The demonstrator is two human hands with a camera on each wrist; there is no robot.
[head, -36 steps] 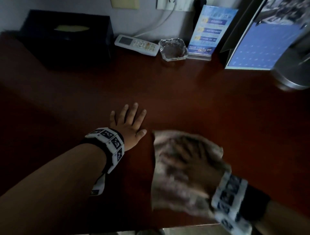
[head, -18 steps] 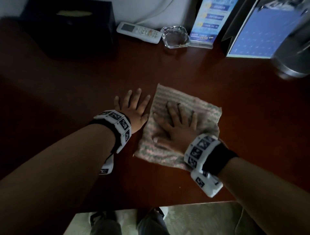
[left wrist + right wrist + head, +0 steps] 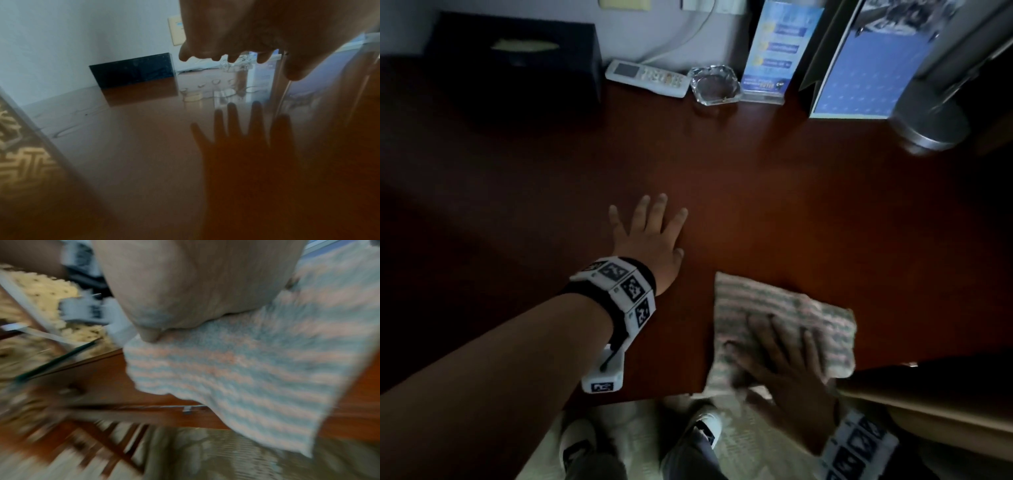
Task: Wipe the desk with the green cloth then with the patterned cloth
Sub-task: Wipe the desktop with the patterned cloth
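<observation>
A person's right hand (image 3: 787, 370) lies flat, fingers straight and spread, on a striped cloth (image 3: 774, 308) at the near edge of a dark red desk (image 3: 756, 192). It presses down on the cloth and does not grasp it. The cloth's near corner overhangs the edge, above the pale carpet (image 3: 739, 442) and the person's shoes. In the right wrist view the cloth (image 3: 246, 373) shows pink and blue-green bands; motion blur smears that picture.

The left hand (image 3: 650, 236) rests open on the bare wood, fingers splayed, holding nothing, near the cloth but not touching it. It appears to brace the body.

Along the back wall stand a black tissue box (image 3: 517, 58), a white remote control (image 3: 647, 78), a glass ashtray (image 3: 715, 84), a blue leaflet holder (image 3: 774, 51), a desk calendar (image 3: 866, 68) and a metal lamp base (image 3: 931, 123).

No green cloth is in view. Judged from the stripes, this is the patterned cloth, so the second wipe seems to be in hand, with the stroke at its near end. The next move probably calls for steady downward pressure while pushing the cloth away across the wood towards the unwiped middle and right. The overhanging corner could slip off the edge, and the stroke should stop short of the ashtray and leaflet holder.
</observation>
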